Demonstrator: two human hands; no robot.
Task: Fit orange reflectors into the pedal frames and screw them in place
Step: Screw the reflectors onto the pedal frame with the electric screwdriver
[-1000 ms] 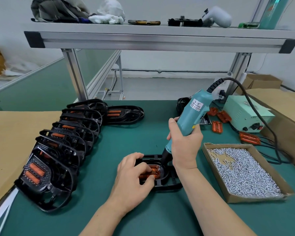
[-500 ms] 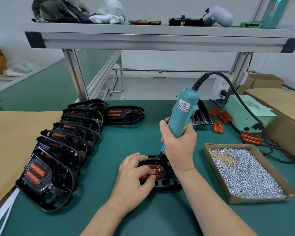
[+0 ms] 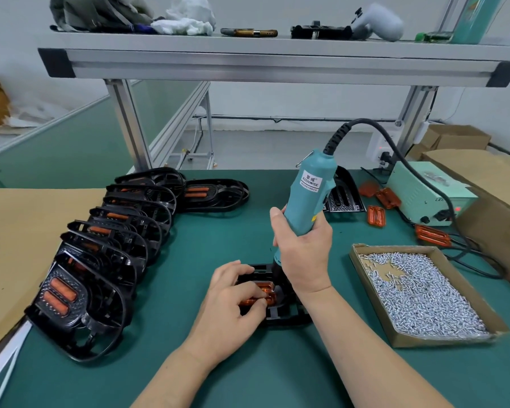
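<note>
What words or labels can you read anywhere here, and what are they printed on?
"KEENWISE": white sticker on the teal electric screwdriver held in the right hand.
Two characters above that word, and a small line below it: too blurred to read.
"LEE", partly cut off by a cable: front of the pale green power box; the rest is unreadable.
No other text can be read.

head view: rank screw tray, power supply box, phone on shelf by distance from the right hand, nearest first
From the right hand:
1. Screw tray, on the mat just to its right.
2. Power supply box, far right, at the back of the mat.
3. Phone, up on the overhead shelf.
</note>
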